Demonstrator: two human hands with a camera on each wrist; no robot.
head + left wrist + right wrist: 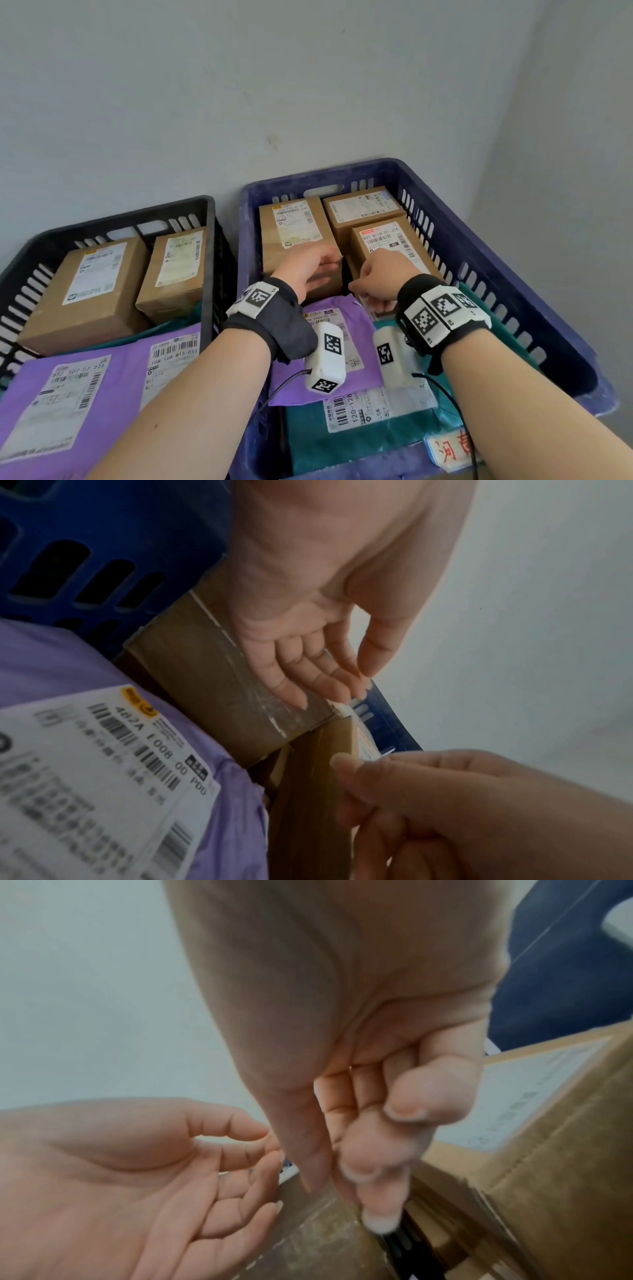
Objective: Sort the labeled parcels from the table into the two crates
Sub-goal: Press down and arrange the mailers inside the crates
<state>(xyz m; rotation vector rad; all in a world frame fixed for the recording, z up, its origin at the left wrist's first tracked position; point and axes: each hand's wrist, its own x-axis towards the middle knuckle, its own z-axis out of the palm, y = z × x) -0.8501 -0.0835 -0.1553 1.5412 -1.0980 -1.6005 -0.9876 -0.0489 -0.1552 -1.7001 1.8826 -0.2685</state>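
Observation:
Both hands reach into the blue crate (513, 274). My left hand (317, 270) is open, its straight fingers (308, 669) lying against the taped near end of a labelled cardboard box (291, 233) at the crate's back left. My right hand (373, 277) is curled, thumb pressed on the index finger (377, 1137), with nothing in it. It hovers at the near end of the cardboard box (387, 240) to the right. A narrow dark gap separates the two boxes. A third box (359, 209) stands behind.
In front of the boxes a purple mailer (342, 301) lies over a teal mailer (308, 438). The black crate (102, 222) on the left holds two cardboard boxes (92, 287) and purple mailers (85, 394). A grey wall rises right behind both crates.

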